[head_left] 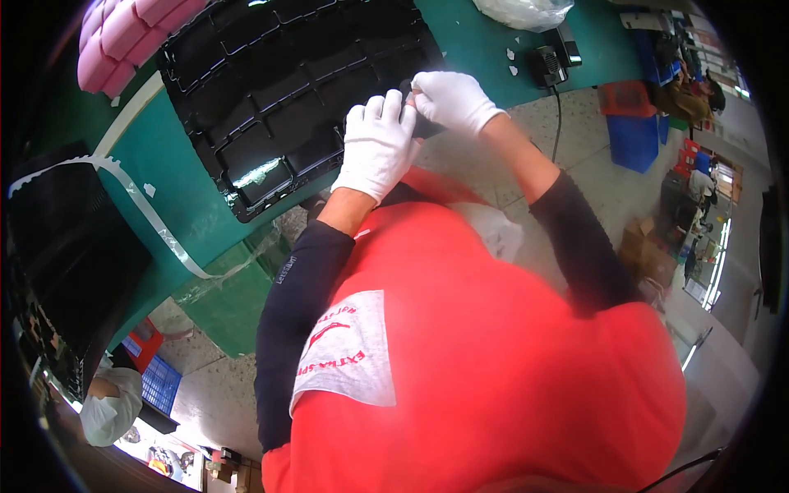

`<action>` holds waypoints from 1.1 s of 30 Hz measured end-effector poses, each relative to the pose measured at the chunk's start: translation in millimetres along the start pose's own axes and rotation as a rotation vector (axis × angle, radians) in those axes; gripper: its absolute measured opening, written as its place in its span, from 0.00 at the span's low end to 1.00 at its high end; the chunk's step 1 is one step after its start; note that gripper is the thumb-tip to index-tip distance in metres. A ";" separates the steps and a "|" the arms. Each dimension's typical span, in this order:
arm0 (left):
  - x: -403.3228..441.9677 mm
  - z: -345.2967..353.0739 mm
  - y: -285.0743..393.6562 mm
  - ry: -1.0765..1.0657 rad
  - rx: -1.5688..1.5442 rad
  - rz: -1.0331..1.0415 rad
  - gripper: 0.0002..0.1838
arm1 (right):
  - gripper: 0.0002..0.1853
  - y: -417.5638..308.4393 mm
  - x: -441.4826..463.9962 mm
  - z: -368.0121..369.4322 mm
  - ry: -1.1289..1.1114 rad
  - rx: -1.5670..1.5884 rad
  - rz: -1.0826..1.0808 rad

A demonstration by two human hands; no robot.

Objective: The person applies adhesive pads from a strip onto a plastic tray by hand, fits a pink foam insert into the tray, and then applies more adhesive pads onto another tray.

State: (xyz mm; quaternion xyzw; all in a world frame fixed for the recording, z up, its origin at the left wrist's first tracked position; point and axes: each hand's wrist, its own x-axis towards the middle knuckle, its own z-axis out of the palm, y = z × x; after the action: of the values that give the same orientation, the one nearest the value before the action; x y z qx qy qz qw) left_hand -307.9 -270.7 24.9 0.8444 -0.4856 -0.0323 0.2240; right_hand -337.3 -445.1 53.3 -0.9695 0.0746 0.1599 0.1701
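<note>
White gloves cover both of my hands, which meet at the near edge of a black plastic tray point(312, 90) divided into compartments. My left hand point(378, 140) lies over the tray's edge, its fingers bent around something dark that I cannot make out. Right beside it, my right hand point(452, 100) is closed in a pinch at the same spot. Whatever sits between the fingertips is too small and too hidden to name. The tray rests on a green table point(185, 185).
Pink pieces point(131, 41) are stacked at the upper left, near a white strip point(148, 215). A plastic bag point(526, 11) and a black device point(546, 66) with a cable lie at the upper right. Beyond the table stands a blue bin point(633, 141). A black tray point(74, 246) is at the far left.
</note>
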 end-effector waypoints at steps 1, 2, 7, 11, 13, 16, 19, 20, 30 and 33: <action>-1.8 -0.4 -1.2 0.005 -0.008 0.023 0.29 | 0.09 -1.0 -1.8 5.0 0.058 -0.002 -0.013; -2.5 -0.4 -2.8 0.006 -0.008 0.019 0.29 | 0.09 -1.4 -2.2 8.7 0.081 -0.030 -0.020; -3.6 0.7 -4.5 0.055 -0.062 0.048 0.28 | 0.09 1.5 -4.9 10.0 0.104 -0.027 -0.029; -4.0 1.1 -6.9 0.041 -0.071 0.055 0.28 | 0.10 -0.9 -0.9 14.1 0.151 -0.009 0.089; -4.4 3.1 -7.4 0.054 -0.061 0.058 0.28 | 0.10 -1.0 3.8 9.6 0.105 -0.008 0.110; -3.7 0.3 -7.6 0.067 -0.062 0.071 0.28 | 0.10 -8.7 6.4 2.2 0.051 -0.034 0.141; -4.0 -0.9 -10.3 0.069 -0.141 0.072 0.26 | 0.10 -17.5 7.9 6.9 0.058 -0.107 0.144; -5.2 -1.8 -11.3 0.067 -0.143 0.072 0.26 | 0.10 -19.6 7.5 9.3 0.077 -0.153 0.138; -9.1 8.2 -20.6 0.188 -0.298 0.113 0.21 | 0.10 -9.3 0.1 16.9 0.060 0.033 -0.075; -10.0 1.2 -21.1 0.165 -0.288 0.095 0.21 | 0.12 16.3 -2.9 18.5 0.368 0.263 0.012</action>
State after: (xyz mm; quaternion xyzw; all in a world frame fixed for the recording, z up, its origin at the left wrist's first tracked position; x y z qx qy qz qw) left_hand -296.5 -253.7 13.5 0.7795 -0.4951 -0.0217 0.3832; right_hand -348.5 -453.5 32.8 -0.9514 0.1305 -0.0298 0.2775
